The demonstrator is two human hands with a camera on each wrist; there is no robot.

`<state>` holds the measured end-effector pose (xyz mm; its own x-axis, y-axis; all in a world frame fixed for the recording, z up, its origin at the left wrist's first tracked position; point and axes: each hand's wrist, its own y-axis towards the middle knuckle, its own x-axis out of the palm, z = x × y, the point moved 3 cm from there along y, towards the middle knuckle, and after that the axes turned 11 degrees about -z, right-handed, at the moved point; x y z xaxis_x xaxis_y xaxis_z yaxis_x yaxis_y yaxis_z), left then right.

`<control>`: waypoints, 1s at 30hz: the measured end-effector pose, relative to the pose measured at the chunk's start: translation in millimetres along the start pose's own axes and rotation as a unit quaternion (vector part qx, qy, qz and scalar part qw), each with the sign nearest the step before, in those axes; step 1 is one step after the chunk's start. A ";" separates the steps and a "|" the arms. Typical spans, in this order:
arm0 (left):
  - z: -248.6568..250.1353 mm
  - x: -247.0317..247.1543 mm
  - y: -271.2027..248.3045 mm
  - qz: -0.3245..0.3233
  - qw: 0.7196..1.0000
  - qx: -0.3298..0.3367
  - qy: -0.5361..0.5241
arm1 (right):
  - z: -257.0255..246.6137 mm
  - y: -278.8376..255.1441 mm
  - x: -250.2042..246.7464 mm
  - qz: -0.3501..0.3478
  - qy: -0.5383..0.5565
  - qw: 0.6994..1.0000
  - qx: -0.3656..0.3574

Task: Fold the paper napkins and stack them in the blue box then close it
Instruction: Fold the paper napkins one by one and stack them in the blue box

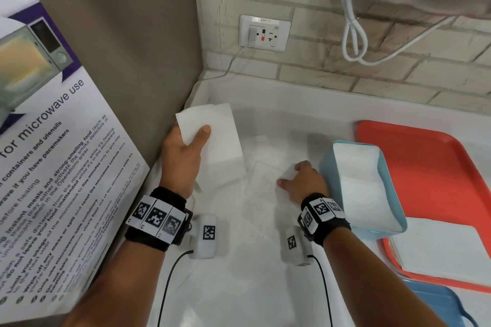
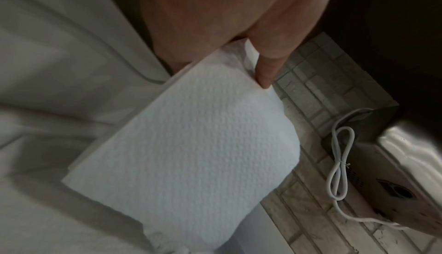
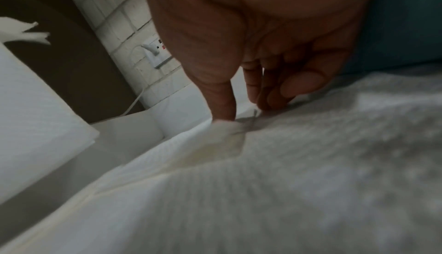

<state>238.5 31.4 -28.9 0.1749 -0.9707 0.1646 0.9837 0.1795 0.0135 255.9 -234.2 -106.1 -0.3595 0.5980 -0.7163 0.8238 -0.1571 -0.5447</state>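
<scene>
White counter [image 1: 292, 119], brick wall [image 1: 332, 71], left hand [image 1: 180, 162] gripping folded napkin [image 1: 223, 138], right hand [image 1: 304, 183] pinching flat napkin [image 1: 264, 183]

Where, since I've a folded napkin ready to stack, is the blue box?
In the head view, the blue box stands on the right, at the orange tray's left edge, just right of the right hand.

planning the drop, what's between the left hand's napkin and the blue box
Head view: the right hand, pinching a flat napkin, sits between the held napkin and the blue box.
</scene>
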 end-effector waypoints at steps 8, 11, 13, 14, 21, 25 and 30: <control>-3.5 0.9 1.8 -0.008 1.000 -0.001 0.006 | -0.2 3.0 -3.1 -0.005 0.040 0.998 -0.043; -5.3 -3.9 3.2 0.006 0.999 0.017 0.035 | -4.5 -0.2 -3.4 0.020 0.231 0.967 -0.110; -7.3 -6.4 2.9 0.001 0.997 0.037 0.072 | -10.7 -7.8 -6.0 0.004 0.356 0.925 -0.135; -7.7 -7.1 2.5 -0.007 0.994 0.050 0.095 | -14.7 -12.9 -8.0 -0.014 0.407 0.902 -0.144; -10.8 -1.6 1.9 -0.079 0.968 0.066 0.227 | -23.5 -37.8 -25.3 -0.056 0.527 0.830 -0.172; -8.0 3.6 -2.1 -0.098 0.970 0.030 0.221 | -31.4 -44.2 -33.4 -0.084 0.617 0.754 -0.208; 8.3 26.2 -17.7 -0.214 0.974 -0.063 0.050 | -46.4 -49.6 -38.4 -0.050 0.619 0.753 -0.220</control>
<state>225.3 4.2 -16.7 -0.2547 -0.9643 0.0731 0.9637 -0.2594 -0.0631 249.2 -212.9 -31.3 0.0305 0.9067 0.4207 0.9829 0.0493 -0.1776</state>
